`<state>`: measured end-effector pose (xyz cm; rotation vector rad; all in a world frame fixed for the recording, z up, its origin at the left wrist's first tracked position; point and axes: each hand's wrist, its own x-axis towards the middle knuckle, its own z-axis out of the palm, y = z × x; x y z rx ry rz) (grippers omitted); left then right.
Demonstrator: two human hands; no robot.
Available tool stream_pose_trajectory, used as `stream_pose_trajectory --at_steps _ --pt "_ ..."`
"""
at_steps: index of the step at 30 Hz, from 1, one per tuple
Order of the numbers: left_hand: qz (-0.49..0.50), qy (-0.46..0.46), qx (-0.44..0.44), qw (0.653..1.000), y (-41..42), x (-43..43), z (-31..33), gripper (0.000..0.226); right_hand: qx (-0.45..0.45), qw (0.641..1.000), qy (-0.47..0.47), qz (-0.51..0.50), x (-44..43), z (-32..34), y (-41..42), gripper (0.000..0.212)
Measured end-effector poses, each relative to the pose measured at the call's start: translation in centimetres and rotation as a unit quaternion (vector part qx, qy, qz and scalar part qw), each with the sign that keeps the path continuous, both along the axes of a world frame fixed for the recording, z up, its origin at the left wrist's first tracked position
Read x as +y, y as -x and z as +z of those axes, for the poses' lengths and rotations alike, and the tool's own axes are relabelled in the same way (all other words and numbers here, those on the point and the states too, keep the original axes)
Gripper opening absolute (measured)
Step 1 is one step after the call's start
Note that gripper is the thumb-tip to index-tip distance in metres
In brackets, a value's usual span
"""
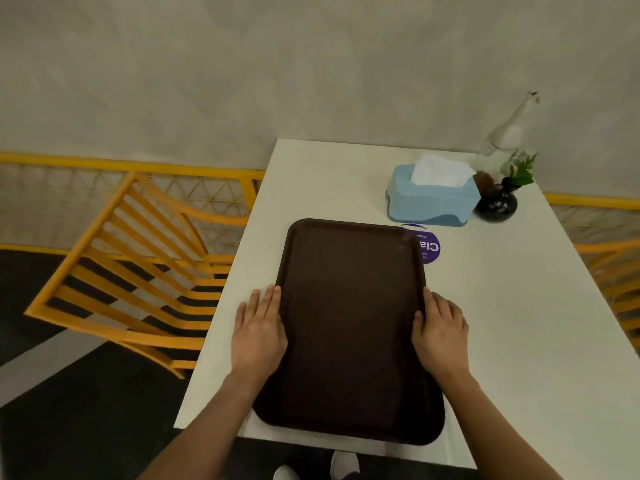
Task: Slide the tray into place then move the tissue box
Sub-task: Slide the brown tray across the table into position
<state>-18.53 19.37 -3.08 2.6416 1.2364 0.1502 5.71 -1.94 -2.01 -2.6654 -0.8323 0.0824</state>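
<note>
A dark brown tray (pixel 349 327) lies lengthwise on the white table (pixel 502 306), its near end hanging slightly over the front edge. My left hand (pixel 258 327) rests flat against the tray's left rim, fingers together. My right hand (pixel 441 327) presses the right rim, thumb on top of the tray. A light blue tissue box (pixel 433 199) with white tissue sticking out stands beyond the tray's far right corner, apart from it.
A purple round sticker (pixel 429 247) is partly covered by the tray's far right corner. A black vase with a green sprig (pixel 498 202) and a clear glass bottle (pixel 509 133) stand right of the box. Yellow chairs (pixel 138 271) flank the table.
</note>
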Motion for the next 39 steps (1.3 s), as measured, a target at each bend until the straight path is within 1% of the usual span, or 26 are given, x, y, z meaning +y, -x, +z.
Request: stream_pose_trajectory --at_steps 5,11,17,24,27,33,36,39 --pt "0.035 -0.006 -0.021 0.999 0.3 1.5 0.5 0.056 0.005 1.0 0.001 0.025 2.5 -0.1 -0.5 0.054" --pt "0.053 -0.004 -0.02 0.998 1.4 4.5 0.8 0.057 0.014 0.998 0.027 0.05 5.8 -0.1 0.0 0.056" --pt "0.035 0.01 -0.013 0.999 2.2 7.7 1.4 0.059 0.025 0.997 0.042 0.057 8.3 0.0 1.0 0.059" --pt "0.02 -0.005 -0.076 0.997 2.7 9.7 1.5 0.049 0.031 0.998 0.014 0.049 9.1 -0.1 2.6 0.062" --pt "0.017 0.001 -0.094 0.995 2.6 9.8 1.4 0.049 0.034 0.997 0.028 0.059 8.9 -0.4 3.2 0.068" --pt "0.008 0.033 -0.077 0.996 1.6 8.8 1.2 0.058 0.049 0.997 0.05 0.038 7.1 -0.7 3.6 0.083" --pt "-0.008 0.043 -0.053 0.998 2.0 8.4 0.6 0.062 0.05 0.995 0.069 0.045 6.0 -0.7 3.3 0.086" --pt "-0.014 0.038 -0.045 0.998 2.5 8.0 0.3 0.063 0.053 0.994 0.08 0.054 5.6 -0.5 3.4 0.087"
